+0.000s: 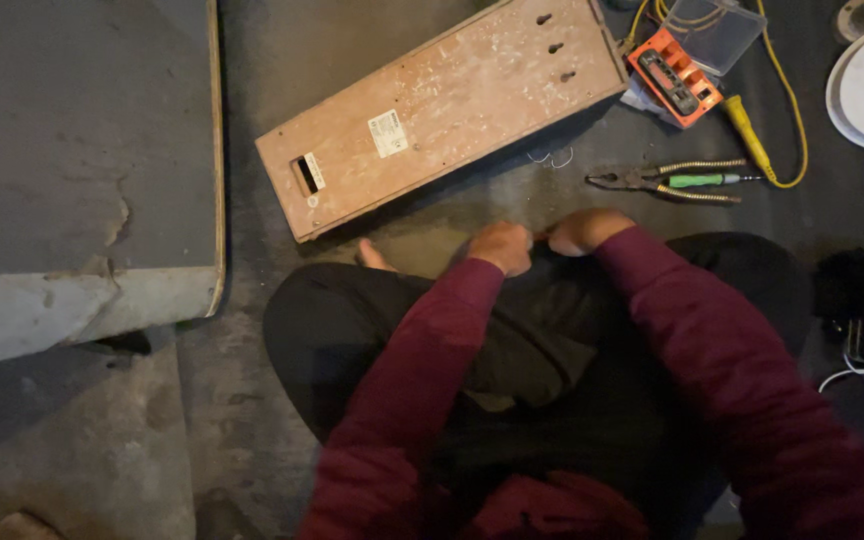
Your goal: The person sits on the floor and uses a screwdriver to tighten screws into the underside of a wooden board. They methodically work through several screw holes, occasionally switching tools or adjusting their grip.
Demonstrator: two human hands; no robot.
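1. Lap: a person in dark trousers sits cross-legged on the floor (252, 420); both maroon sleeves run from the lower edge toward the knees.
2. Left hand (502, 246): curled into a loose fist at the front edge of the lap, knuckles up. Whether it pinches anything cannot be told; the fingertips are hidden.
3. Right hand (580, 230): likewise curled, just beside the left hand and almost touching it. Its grip is also hidden from view.
4. Bent wire pieces (550, 158): small pale loops on the floor, just beyond the hands and beside the long panel's near edge.
5. Pliers (652, 180): lying flat on the floor, jaws pointing left, with a green-handled screwdriver (707, 180) between the handles; near the right hand, not touched.
6. Long brown panel (442, 115): a scuffed rectangular casing lying diagonally, with a pale label, a slot at its near end and three holes at its far end.
7. Orange case (674, 77): open, its clear lid raised, just beyond the pliers.
8. Yellow cable (792, 110): curving around the case.
9. Grey slab (82, 150): at far left, its edge chipped.
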